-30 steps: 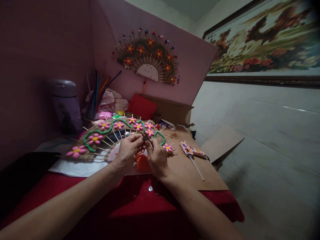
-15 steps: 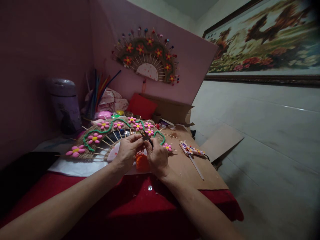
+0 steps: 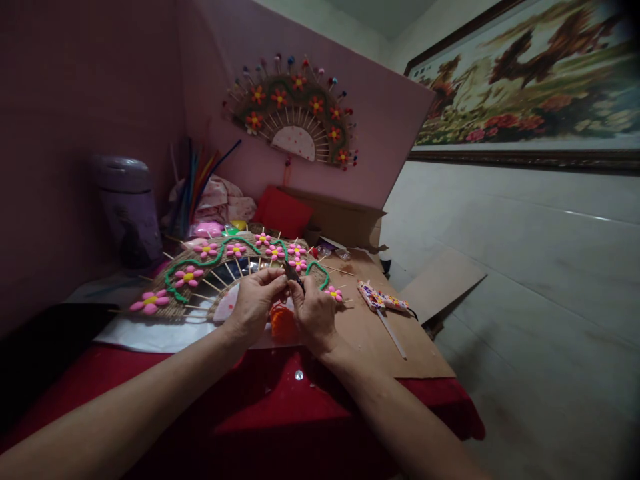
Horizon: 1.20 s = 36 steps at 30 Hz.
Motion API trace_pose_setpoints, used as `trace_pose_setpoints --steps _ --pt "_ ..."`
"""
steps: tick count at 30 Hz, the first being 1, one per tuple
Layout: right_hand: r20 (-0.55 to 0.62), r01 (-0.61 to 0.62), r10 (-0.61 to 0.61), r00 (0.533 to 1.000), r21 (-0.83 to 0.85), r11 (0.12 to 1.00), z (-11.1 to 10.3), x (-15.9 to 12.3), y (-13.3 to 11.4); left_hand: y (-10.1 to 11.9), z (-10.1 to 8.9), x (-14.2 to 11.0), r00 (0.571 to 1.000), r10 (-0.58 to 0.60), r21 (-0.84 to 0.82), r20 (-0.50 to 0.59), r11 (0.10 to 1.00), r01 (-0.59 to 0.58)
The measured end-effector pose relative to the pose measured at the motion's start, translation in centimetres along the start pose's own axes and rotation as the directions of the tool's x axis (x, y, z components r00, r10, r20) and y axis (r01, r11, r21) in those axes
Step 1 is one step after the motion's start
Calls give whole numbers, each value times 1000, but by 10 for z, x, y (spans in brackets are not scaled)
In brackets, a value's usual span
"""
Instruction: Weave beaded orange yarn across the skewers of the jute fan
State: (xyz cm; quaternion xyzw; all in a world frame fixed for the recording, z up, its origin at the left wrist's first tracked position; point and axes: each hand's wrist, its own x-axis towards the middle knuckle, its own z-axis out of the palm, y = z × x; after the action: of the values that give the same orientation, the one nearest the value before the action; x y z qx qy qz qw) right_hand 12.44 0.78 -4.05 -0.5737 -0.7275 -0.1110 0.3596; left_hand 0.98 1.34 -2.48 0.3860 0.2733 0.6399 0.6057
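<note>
Right grip: clasping dark tool | my left grip: pinched, contents hidden | fan beyond both: flowers, green cord on; what's left unclear

Back wall: pink panel carrying a finished-looking half-round fan, orange flowers, pale spotted centre, multicoloured bead tips; right wall: pale tiles with a dark-framed horse painting above; back left of table: purple lidded flask, upright, bundle of pipe cleaners to its right, crumpled pale-pink cloth behind them; red flat piece leans next to a brown cardboard box; floral-patterned glue gun, white stick poking out nearside, lies on a cardboard sheet over the red tablecloth; another cardboard piece slants by the tiles.
</note>
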Motion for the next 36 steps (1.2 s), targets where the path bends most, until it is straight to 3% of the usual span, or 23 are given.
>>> trace_pose_setpoints --steps 12,15,19,24,27,30,33,36 --pt "-64 -183 209 976 286 941 -7 7 8 5 3 0 998 -66 2 2 998 66" --pt "-38 -205 224 974 279 938 -12 11 9 6 0 2 999 19 109 -38 994 -15" --pt "49 -187 180 982 272 944 -32 17 16 10 -1 5 976 185 227 -113 961 -156" --pt "196 -74 41 980 163 984 -66 8 44 16 0 7 968 201 236 -148 958 -163" --pt "346 75 -102 933 91 993 -76 -8 55 17 1 7 966 202 246 -164 956 -158" --pt "430 151 -139 892 7 989 -77 -21 54 17 1 4 971 174 246 -162 960 -131" --pt "392 195 -193 900 35 980 -72 -19 42 17 1 2 984 117 244 -132 966 -82" --pt "191 120 -188 963 319 940 -61 -5 22 18 0 1 978 198 325 -60 931 -168"
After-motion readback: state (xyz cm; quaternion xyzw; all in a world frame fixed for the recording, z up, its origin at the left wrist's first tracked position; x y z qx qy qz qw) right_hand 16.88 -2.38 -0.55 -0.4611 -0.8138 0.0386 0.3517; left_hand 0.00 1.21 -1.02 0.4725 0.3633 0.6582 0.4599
